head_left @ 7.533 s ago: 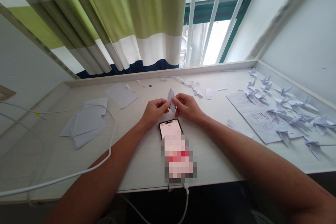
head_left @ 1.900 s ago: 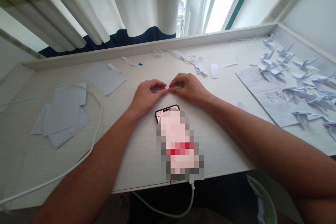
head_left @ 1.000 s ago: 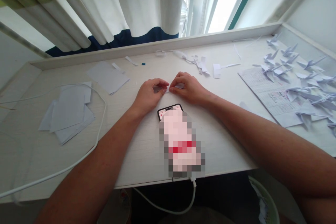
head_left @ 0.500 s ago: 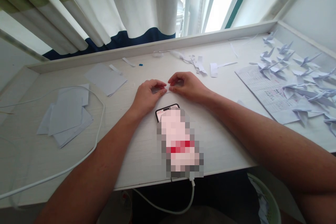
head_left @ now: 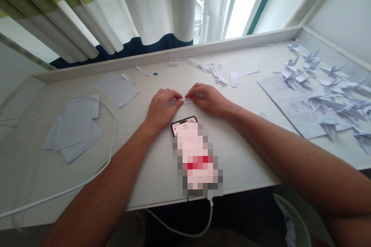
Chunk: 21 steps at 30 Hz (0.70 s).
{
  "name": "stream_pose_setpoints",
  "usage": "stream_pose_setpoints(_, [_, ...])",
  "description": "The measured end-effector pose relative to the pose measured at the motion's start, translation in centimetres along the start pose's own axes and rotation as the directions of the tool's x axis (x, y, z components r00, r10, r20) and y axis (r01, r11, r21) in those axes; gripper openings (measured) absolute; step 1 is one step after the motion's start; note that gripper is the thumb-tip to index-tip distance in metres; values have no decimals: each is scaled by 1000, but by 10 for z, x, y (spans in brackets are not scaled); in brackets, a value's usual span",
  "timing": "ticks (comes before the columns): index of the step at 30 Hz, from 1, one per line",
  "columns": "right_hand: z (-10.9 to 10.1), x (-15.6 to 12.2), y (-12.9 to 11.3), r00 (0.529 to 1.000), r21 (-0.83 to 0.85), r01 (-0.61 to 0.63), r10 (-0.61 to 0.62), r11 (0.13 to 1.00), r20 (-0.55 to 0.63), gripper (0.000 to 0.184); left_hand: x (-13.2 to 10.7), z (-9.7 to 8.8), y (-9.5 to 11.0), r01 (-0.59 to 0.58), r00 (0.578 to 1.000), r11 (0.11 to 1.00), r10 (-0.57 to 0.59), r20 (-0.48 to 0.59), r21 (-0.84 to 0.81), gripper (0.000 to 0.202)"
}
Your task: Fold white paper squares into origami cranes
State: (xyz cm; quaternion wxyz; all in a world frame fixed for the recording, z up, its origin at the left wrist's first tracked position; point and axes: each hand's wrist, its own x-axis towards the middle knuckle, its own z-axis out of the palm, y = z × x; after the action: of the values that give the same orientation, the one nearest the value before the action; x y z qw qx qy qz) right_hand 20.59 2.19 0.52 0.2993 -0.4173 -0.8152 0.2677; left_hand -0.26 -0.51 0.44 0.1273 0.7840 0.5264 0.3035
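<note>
- Two hands: left hand (head_left: pixel 160 108) and right hand (head_left: pixel 207 100), fingertips (head_left: pixel 181 94) clasping one folded paper (head_left: pixel 187 101), which lies between them on the desk (head_left: pixel 150 170).
- One phone (head_left: pixel 184 122), mostly pixelated, just below the hands.
- Many paper cranes (head_left: pixel 337 68), too overlapped to count, upper right on one printed sheet (head_left: pixel 290 108).
- One pile of paper squares (head_left: pixel 75 131) left, beside a cable (head_left: pixel 113 139).

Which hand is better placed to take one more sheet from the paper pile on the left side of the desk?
Probably the left hand: it is on the same side as the paper pile and closer to it. But it must first let go of the folded paper, which it holds with the right hand.
</note>
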Motion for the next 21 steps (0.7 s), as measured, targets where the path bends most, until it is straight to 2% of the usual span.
stream_pose_setpoints(3, [-2, -3, -1, 999, -43, 38, -38, 998, 12, 36, 1, -3, -2, -6, 997, 996, 12, -80, 84, 4])
stream_pose_setpoints(6, [-1, -5, -4, 995, -175, 93, -86, 980, 47, 29, 1, -5, -1, 2, 989, 994, 14, -145, 107, 10])
stream_pose_setpoints(9, [0, -6, -7, 994, -263, 107, -102, 959, 30, 25, -2, -5, 3, -14, 996, 997, 21, -82, 79, 16])
stream_pose_setpoints(13, [0, -7, -10, 993, -252, 120, -116, 960, 31, 22, -6, -4, 4, -38, 999, 997, 36, 37, 66, 22])
stream_pose_setpoints(17, [-4, -9, -12, 991, -262, 129, -116, 956, 66, 24, -5, -5, -2, -46, 996, 994, 38, 77, 103, 26])
stream_pose_setpoints(21, [-7, -9, -6, 976, -215, 209, -192, 954, 99, 24, -2, -10, -1, -87, 993, 991, 78, 93, 98, 23])
